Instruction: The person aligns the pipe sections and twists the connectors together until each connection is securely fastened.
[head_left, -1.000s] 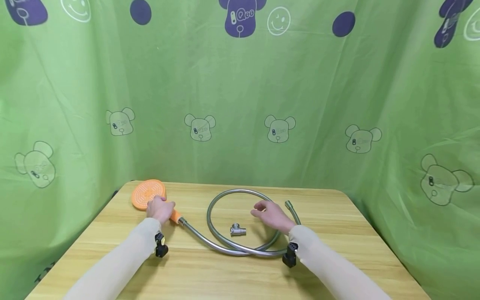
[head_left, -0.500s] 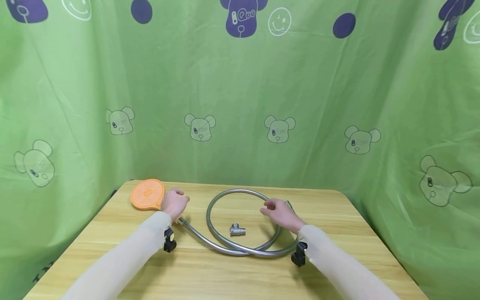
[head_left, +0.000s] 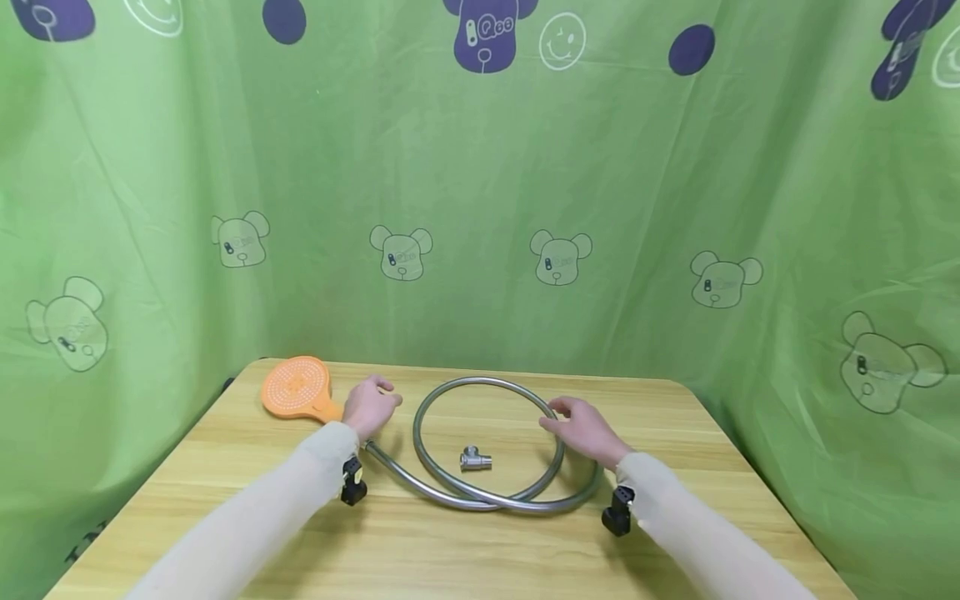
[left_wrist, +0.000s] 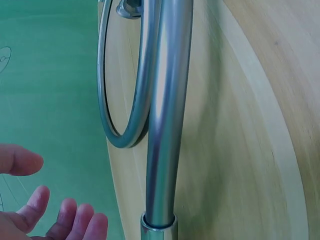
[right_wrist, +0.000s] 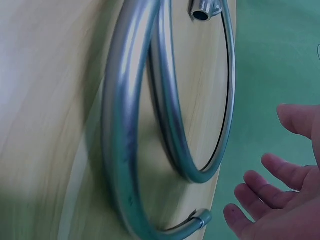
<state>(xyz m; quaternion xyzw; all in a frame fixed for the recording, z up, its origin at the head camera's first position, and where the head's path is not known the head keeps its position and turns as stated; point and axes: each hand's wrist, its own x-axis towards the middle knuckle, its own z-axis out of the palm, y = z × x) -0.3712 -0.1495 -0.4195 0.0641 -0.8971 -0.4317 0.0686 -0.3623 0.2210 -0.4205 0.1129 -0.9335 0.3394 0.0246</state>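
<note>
An orange shower head (head_left: 297, 387) lies face up at the table's back left, its handle joined to a silver shower hose (left_wrist: 170, 100). My left hand (head_left: 370, 408) is over the end of that handle, fingers loosely bent and holding nothing; it hides the handle's end. In the left wrist view, a metal collar (left_wrist: 159, 232) sits at the hose's near end. My right hand (head_left: 588, 429) hovers by the right side of the coil with fingers spread, holding nothing. The hose's free end (right_wrist: 202, 217) is close to it. Inside the loop lies a small chrome tee-shaped valve (head_left: 475, 459).
The wooden table (head_left: 450, 558) carries these things. A green curtain (head_left: 480, 325) with bear prints hangs close behind its back edge and along both sides. Each wrist wears a small black camera.
My left hand has let go of the shower head's handle and moved right along it. My right hand has drifted right, from inside the coil to its right side. The things on the table stay put.
</note>
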